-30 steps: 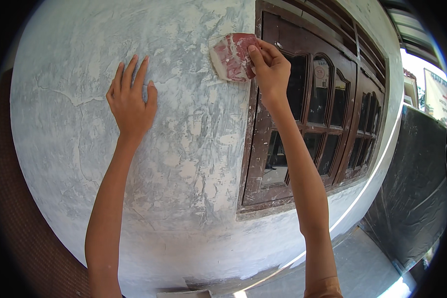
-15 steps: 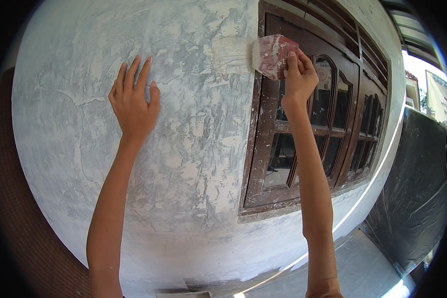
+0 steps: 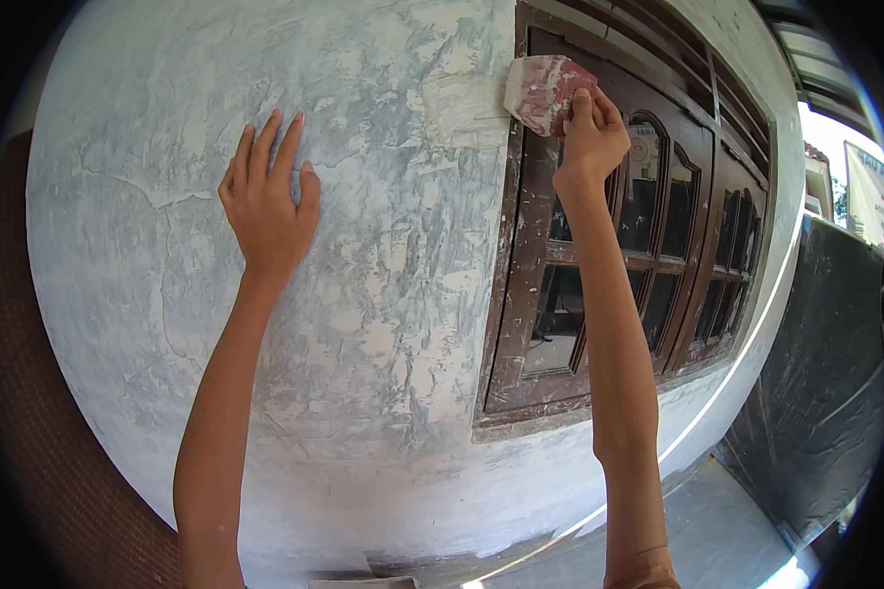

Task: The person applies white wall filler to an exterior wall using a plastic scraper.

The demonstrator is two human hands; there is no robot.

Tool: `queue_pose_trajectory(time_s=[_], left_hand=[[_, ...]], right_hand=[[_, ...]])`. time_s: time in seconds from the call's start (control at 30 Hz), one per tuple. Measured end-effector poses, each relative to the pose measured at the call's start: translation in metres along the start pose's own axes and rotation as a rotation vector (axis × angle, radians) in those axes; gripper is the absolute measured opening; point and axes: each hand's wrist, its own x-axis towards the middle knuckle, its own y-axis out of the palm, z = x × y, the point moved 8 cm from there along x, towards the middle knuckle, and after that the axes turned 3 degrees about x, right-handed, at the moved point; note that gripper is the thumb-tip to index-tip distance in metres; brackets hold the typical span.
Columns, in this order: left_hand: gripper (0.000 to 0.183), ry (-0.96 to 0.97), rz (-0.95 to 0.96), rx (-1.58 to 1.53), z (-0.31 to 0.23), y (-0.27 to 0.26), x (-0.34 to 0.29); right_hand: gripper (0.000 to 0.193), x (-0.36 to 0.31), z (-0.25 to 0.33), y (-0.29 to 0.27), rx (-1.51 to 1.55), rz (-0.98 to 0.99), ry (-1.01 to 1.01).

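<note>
scraper [image 3: 540, 93] in right hand [image 3: 592, 142], left hand [image 3: 271, 214] spread on patchy wall [image 3: 363, 314]

Left hand [image 3: 270, 211] on wall [image 3: 363, 304], window [image 3: 663, 257] at right, scraper [image 3: 542, 95] before window, in right hand [image 3: 594, 144]

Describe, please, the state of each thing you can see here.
Wall: patchily coated, cracked at left
Red scraper: held, smeared whitish
Right hand: closed on the scraper
Left hand: open, palm toward the wall
Brown window: apparently shut, pale-spattered
Black sheet: creased
</note>
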Motion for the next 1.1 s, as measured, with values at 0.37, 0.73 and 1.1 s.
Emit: queue_pose_trajectory(time_s=[0.37,0.73,1.1], left_hand=[[0.051,-0.005,-0.003,-0.001,0.001,-0.001,0.0],[0.05,0.016,-0.033,-0.003,0.003,-0.001,-0.002],[0.05,0.003,-0.027,0.028,-0.002,-0.004,0.002]], right_hand=[[0.024,0.01,0.007,0.006,-0.155,0.095,-0.072],[0.026,-0.027,-0.019,0.007,-0.197,0.399,0.041],[0.029,-0.054,-0.004,0.045,-0.245,0.438,-0.072]])
